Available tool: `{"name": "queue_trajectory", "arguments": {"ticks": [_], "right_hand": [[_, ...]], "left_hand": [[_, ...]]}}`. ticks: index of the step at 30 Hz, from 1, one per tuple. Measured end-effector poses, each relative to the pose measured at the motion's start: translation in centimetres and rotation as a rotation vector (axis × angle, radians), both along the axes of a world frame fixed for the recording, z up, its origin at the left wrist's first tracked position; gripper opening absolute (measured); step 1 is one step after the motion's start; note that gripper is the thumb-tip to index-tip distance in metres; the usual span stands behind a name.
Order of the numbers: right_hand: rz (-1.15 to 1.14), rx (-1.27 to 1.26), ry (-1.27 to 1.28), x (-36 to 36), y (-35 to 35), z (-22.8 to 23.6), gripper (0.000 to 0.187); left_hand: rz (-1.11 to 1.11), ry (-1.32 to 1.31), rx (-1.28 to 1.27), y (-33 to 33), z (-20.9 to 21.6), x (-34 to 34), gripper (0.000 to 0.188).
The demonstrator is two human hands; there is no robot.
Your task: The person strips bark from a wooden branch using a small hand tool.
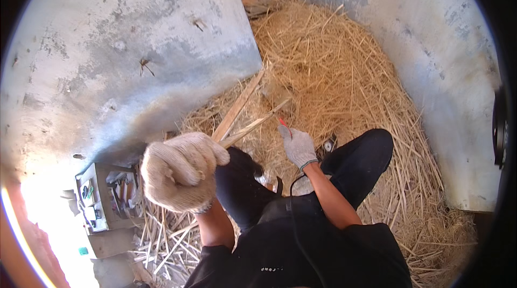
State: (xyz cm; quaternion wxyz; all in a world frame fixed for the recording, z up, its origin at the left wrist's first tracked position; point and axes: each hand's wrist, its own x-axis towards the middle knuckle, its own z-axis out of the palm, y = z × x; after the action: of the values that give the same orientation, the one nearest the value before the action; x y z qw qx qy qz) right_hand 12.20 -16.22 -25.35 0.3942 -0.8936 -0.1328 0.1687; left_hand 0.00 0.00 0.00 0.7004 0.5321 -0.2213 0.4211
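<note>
Head view, the only one on record. My left hand (183, 172), gloved, is raised close to the camera with fingers curled into a fist. A pale wood strip (254, 128) runs out from its thumb side, and I judge the fist closed on the near end, though the grip itself is hidden. A wider strip (240, 104) lies alongside, at a slight angle; whether I also grip it, I cannot tell.

My right hand (299, 147), also gloved, is closed around a slim red tool (285, 126), mostly covered by the fingers. It sits near the strips, apart from them. Both strips slant forward, away from my body, presumably to leave their far ends free between the hands.

My bent left leg (239, 185) and right leg (362, 153) flank the work. A dark cord (293, 207) passes beside my right forearm and could snag. Straw-like shavings (334, 67) are heaped ahead and to the right, making loose footing. A stained left wall (107, 35) and right wall (441, 72) limit reach. At my far left stands a cluttered cabinet (103, 196).
</note>
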Motion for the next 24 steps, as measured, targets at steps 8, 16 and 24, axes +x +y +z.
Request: {"name": "queue_trajectory", "arguments": {"ticks": [8,16,24], "right_hand": [[-0.069,0.279,-0.008,-4.5,-1.9,6.4,0.056],[-0.115,0.550,-0.255,-9.1,-1.1,10.0,0.034],[-0.216,0.548,-0.285,-10.1,1.6,1.8,0.070]], "left_hand": [[0.297,0.098,-0.028,-1.9,1.4,-0.5,0.036],[0.273,0.338,-0.125,-3.7,2.7,-2.2,0.040],[0.299,0.269,-0.161,-3.6,0.5,-3.9,0.044]]}}
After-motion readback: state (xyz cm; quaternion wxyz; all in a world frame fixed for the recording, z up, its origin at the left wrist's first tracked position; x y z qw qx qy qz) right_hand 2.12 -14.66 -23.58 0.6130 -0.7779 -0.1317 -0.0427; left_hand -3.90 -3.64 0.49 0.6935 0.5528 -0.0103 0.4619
